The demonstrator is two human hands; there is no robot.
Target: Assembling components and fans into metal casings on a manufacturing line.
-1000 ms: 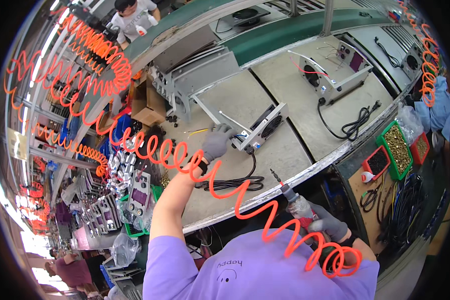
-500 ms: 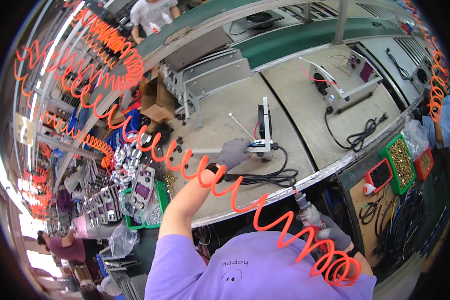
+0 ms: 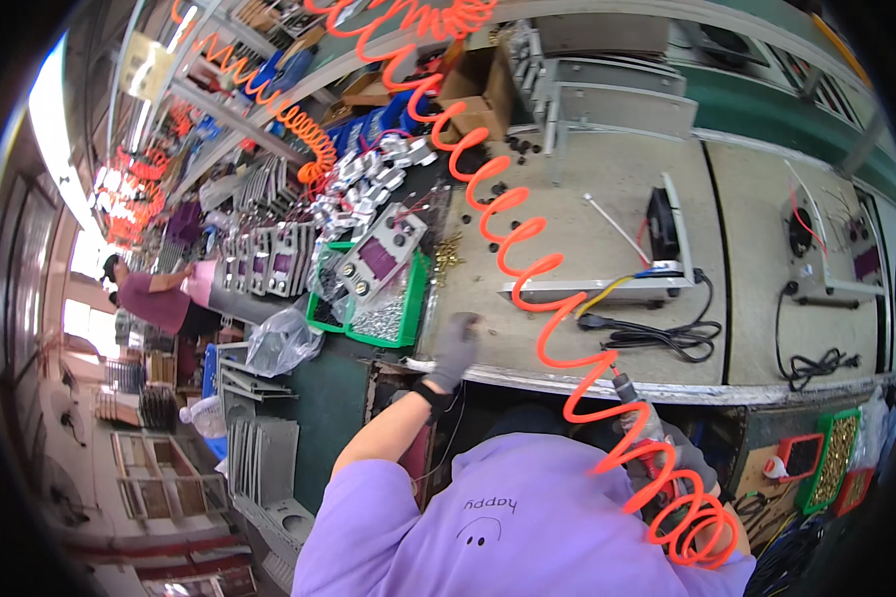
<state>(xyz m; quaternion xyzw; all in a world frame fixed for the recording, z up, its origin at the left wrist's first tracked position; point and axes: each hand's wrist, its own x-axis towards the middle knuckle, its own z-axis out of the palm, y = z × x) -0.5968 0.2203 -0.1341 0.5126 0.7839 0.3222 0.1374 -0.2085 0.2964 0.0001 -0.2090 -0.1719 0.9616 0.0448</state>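
- Gloved right hand (image 3: 691, 455) grips a pneumatic screwdriver (image 3: 651, 426) by the workbench (image 3: 617, 164) edge
- Gloved left hand (image 3: 456, 353) near a green bin (image 3: 416, 298), finger spread impossible to tell
- Fan-fitted metal frame (image 3: 639, 292) lies on the workbench

From the gloved left hand (image 3: 456, 350) near the bench (image 3: 632, 164) edge, a green tray (image 3: 418, 297) lies at ten o'clock, a cardboard box (image 3: 490, 111) at twelve, a metal frame (image 3: 632, 290) with a fan (image 3: 659, 225) at two, and the gloved right hand (image 3: 691, 460) gripping a driver (image 3: 625, 388) at four.
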